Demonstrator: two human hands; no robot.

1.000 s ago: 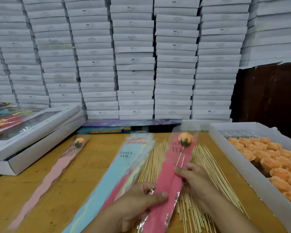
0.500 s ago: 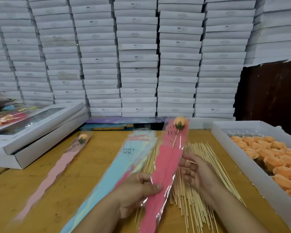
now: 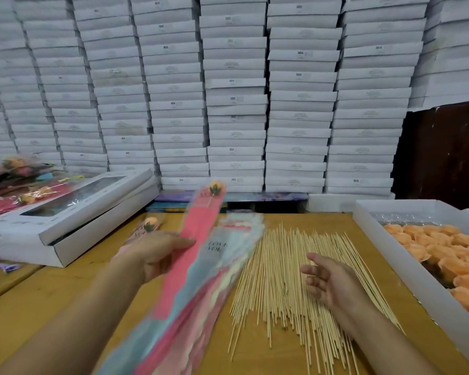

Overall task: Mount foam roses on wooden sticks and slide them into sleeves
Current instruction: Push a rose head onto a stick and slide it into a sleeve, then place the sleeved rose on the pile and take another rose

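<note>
the left hand grips a pink sleeve with a foam rose inside, lifted above the table. the right hand hovers, fingers relaxed, over the wooden sticks.

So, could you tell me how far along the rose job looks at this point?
Done: one sleeved rose lies on the table, and more wrapped ones are piled at far left. In hand: the left hand holds a pink sleeve with a rose already inside; the right hand hovers open over the sticks. Left: many loose sticks, a stack of empty sleeves and a tray of orange roses.
</note>
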